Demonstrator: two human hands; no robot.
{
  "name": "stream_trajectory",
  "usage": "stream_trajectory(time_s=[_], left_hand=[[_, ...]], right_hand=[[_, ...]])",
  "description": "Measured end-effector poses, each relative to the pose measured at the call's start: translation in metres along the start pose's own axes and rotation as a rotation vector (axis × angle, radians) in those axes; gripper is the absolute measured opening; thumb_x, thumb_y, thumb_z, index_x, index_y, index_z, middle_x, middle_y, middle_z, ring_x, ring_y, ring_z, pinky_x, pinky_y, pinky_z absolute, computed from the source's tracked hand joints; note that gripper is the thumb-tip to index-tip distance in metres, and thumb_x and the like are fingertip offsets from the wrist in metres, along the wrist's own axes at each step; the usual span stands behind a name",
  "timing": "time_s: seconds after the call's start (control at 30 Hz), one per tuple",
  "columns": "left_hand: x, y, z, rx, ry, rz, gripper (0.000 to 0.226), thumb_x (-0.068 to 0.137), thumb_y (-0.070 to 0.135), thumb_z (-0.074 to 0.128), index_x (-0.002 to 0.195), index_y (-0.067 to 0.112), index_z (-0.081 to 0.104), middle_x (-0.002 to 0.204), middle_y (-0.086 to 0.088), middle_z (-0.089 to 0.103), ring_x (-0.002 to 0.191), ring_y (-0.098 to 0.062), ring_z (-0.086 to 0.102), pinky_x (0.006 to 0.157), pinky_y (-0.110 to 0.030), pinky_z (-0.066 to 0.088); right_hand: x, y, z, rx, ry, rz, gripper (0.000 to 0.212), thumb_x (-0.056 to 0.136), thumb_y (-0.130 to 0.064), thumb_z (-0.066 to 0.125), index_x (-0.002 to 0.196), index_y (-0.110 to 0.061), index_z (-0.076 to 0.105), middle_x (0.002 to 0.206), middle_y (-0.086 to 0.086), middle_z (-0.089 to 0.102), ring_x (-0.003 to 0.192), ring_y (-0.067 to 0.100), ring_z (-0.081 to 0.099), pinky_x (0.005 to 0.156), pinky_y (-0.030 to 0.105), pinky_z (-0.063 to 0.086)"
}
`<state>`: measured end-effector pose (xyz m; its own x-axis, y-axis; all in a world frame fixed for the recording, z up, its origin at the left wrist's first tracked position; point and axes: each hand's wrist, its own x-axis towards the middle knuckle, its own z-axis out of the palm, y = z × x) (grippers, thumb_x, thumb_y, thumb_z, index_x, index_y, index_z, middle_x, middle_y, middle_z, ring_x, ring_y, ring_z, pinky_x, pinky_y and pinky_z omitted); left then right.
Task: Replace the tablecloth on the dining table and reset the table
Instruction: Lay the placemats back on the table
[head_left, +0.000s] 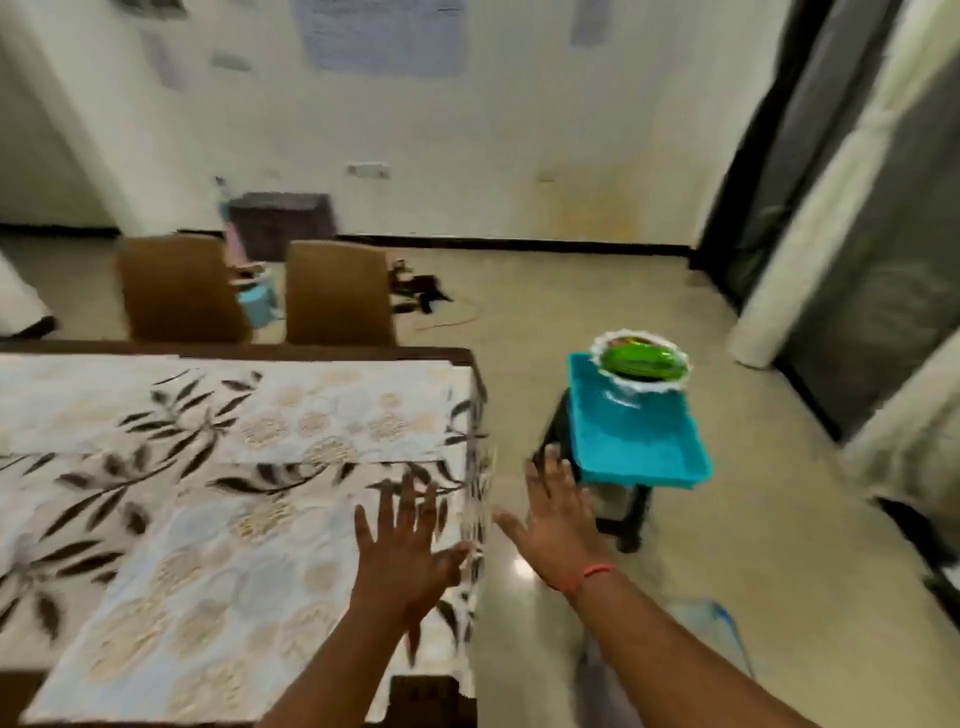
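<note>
Flat, the tablecloth (218, 467) runs lengthwise leftward under the left hand (402, 545).

Patterned cloth tablecloth (218, 467), glossy floor (519, 566)

Left hand (402, 540) – right hand (553, 512) – splayed

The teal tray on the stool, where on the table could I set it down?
The tablecloth shows nothing on it: the widest free stretch lies left of the left hand, toward the two chairs. The right hand hangs over the gap beside the stool. The teal tray already holds a bowl.
</note>
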<state>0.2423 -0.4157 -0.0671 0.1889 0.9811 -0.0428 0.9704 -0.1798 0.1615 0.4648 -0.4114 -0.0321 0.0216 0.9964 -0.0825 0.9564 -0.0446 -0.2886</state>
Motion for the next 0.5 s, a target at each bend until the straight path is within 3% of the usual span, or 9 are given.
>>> stream_trajectory(time_s=[0.13,0.33,0.5], left_hand=[[0.006,0.099,0.009,0.042,0.002,0.198,0.089,0.089,0.081,0.013,0.158,0.025,0.019,0.166,-0.008,0.001,0.153,-0.032,-0.002,0.116,-0.064,0.007],[-0.044,0.241,0.041,0.076,-0.111,0.457,0.09,0.087,0.082,0.004,0.158,0.027,0.009,0.166,-0.008,0.003,0.153,-0.033,0.003,0.116,-0.065,0.013],[-0.125,0.351,0.077,0.063,-0.203,0.608,0.088,0.09,0.078,0.012,0.156,0.023,0.029,0.163,-0.011,0.021,0.149,-0.038,0.02,0.111,-0.068,0.024]], right_hand=[[-0.066,0.088,-0.025,0.005,0.071,0.224,0.104,0.073,-0.088,0.002,0.158,-0.028,-0.001,0.165,0.005,-0.016,0.153,0.03,-0.005,0.12,0.056,0.01],[-0.2,0.205,-0.032,0.076,0.097,0.483,0.106,0.071,-0.09,0.004,0.158,-0.029,0.002,0.166,0.003,-0.012,0.153,0.028,-0.003,0.12,0.054,0.01],[-0.317,0.294,-0.027,0.067,0.079,0.619,0.1,0.074,-0.083,0.006,0.158,-0.03,0.001,0.166,0.002,-0.012,0.153,0.027,-0.003,0.12,0.053,0.011]])
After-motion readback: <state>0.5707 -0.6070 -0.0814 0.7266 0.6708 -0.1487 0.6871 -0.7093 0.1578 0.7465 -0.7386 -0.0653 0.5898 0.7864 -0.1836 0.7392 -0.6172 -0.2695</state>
